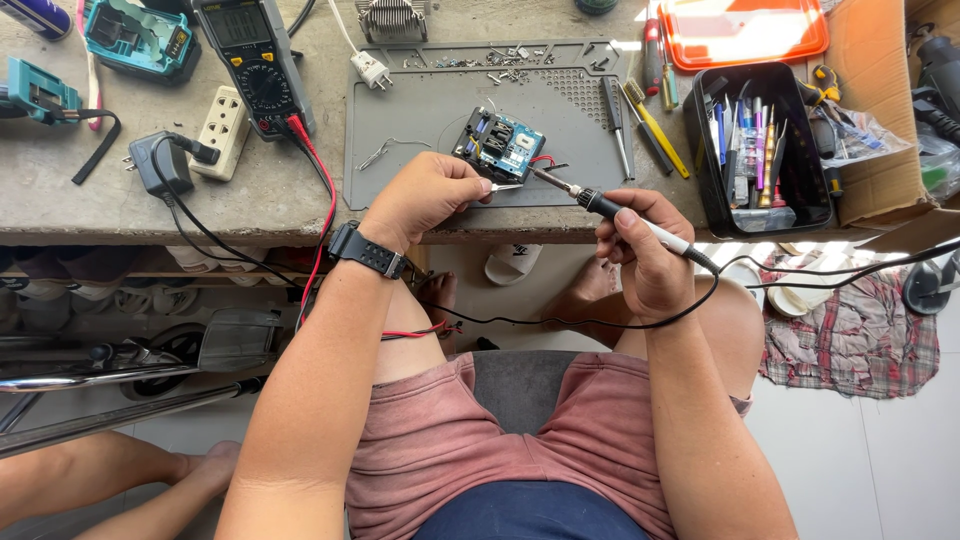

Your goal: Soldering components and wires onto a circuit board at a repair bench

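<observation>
A small teal circuit board module (500,147) with dark parts and red wires rests on a grey work mat (420,100). My left hand (425,195), with a black watch on the wrist, pinches thin metal tweezers (503,187) whose tip points toward the board's near edge. My right hand (645,255) grips a soldering iron (600,205) like a pen; its metal tip lies just right of the board, close to the red wire. A black cord runs from the iron across my lap.
A multimeter (255,60) with red and black leads, a white power strip (222,130) and a black adapter (160,162) lie at left. A black tool bin (765,150), an orange lid (745,30) and loose screwdrivers (645,125) stand at right. Another person's leg (110,480) shows lower left.
</observation>
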